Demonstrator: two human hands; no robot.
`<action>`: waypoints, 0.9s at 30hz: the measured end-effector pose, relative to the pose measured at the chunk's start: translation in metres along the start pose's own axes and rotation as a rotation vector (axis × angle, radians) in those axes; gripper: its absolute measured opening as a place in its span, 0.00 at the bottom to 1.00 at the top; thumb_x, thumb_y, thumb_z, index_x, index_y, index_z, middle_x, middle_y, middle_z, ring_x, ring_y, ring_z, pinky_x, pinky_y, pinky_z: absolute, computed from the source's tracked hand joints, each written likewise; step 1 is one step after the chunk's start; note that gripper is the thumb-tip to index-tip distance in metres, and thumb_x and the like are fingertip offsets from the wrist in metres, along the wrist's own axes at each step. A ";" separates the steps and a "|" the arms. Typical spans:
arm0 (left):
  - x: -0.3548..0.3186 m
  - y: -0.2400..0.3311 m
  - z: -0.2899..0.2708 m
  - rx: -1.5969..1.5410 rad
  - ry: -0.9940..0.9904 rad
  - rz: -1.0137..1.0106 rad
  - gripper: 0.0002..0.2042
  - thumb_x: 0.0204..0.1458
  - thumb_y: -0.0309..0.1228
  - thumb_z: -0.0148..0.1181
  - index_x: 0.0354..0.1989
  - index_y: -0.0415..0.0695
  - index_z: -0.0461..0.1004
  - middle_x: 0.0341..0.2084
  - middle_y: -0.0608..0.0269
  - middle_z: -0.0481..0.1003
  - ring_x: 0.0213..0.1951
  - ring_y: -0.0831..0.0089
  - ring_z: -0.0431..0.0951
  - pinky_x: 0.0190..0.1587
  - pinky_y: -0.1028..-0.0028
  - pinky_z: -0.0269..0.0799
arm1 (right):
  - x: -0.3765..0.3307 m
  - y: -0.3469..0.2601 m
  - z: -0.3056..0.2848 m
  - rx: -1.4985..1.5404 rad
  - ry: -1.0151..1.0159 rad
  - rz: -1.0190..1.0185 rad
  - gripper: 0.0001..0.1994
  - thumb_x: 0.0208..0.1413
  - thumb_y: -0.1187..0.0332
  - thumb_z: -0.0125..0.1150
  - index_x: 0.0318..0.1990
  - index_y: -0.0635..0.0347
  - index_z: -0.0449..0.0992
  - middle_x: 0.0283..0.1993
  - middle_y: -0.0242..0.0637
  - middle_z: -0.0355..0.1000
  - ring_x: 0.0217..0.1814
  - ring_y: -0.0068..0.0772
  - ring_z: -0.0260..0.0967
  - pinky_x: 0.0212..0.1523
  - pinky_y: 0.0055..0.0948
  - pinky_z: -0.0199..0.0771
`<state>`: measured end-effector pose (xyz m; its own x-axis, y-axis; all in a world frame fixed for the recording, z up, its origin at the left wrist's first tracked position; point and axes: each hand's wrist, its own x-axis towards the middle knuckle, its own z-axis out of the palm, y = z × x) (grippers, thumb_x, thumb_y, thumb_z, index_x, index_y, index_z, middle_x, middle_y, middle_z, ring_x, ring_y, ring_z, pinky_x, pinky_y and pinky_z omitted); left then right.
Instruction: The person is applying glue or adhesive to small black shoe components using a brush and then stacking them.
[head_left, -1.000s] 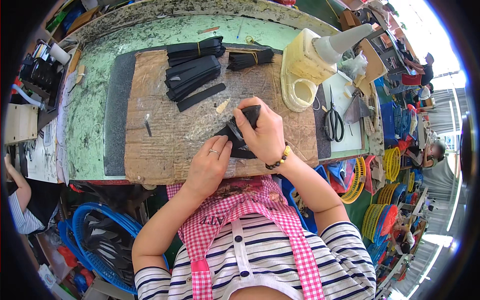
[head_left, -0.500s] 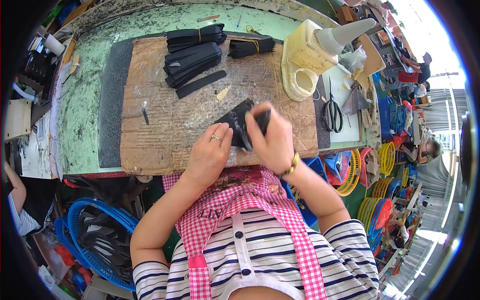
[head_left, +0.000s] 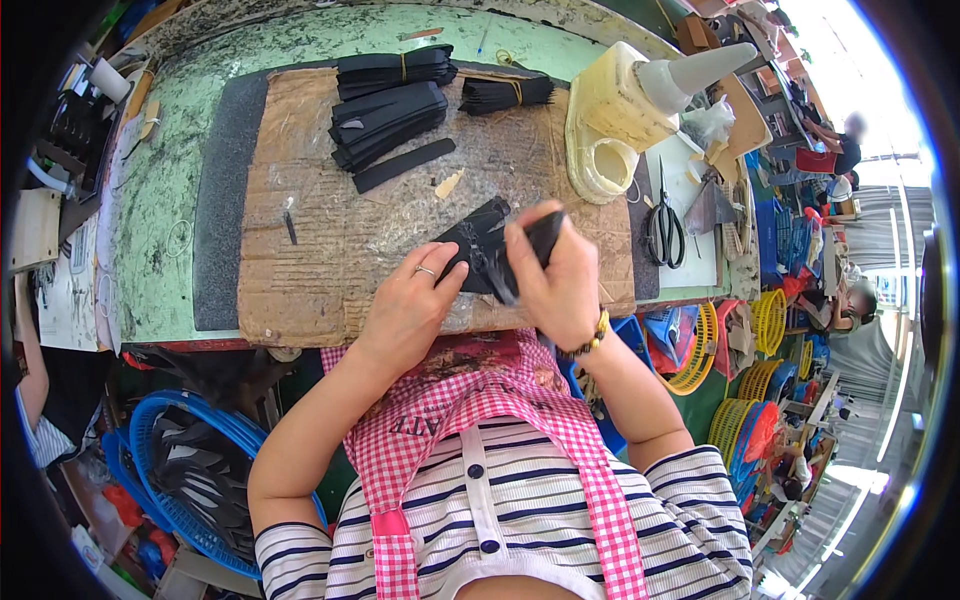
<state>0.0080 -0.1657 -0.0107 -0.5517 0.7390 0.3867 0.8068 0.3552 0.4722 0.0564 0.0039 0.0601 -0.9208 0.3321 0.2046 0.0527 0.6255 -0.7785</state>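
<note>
A small fan of black strips (head_left: 487, 222) lies on the cardboard in front of me, with wet-looking streaks on it. My left hand (head_left: 415, 295), a ring on one finger, grips the near left end of these strips with bent fingers and thumb. My right hand (head_left: 562, 280) is closed round a black, flat-looking piece (head_left: 541, 238) just right of the strips. Its lower end is blurred over them, so its exact kind is unclear. Beyond lie a single black strip (head_left: 404, 166), a loose stack of black strips (head_left: 388, 125) and a banded bundle (head_left: 397, 72).
A worn cardboard sheet (head_left: 300, 285) covers the green table (head_left: 155, 270). A smaller banded bundle (head_left: 507, 94) lies at the back. A yellowed glue bottle (head_left: 625, 105) with an open cup (head_left: 608, 168) stands right, beside black scissors (head_left: 663, 230). A blue basket (head_left: 150, 440) holds black pieces below left.
My right hand has shifted slightly right with the black piece, which has swung away from the strips. My left hand stays on the strips, its fingers a little more bent.
</note>
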 end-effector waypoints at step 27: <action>0.038 0.005 -0.009 0.056 -0.052 -0.595 0.20 0.36 0.29 0.72 0.38 0.41 0.72 0.35 0.52 0.73 0.39 0.51 0.74 0.40 0.59 0.69 | -0.021 0.010 -0.028 0.245 0.032 0.110 0.06 0.58 0.70 0.59 0.35 0.62 0.71 0.23 0.27 0.67 0.26 0.14 0.61 0.27 0.21 0.65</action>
<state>-0.0105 -0.1413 0.0133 -0.9023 0.4302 0.0283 0.3727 0.7452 0.5529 0.0875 0.0228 0.0647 -0.9019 0.4131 0.1263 0.0530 0.3960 -0.9167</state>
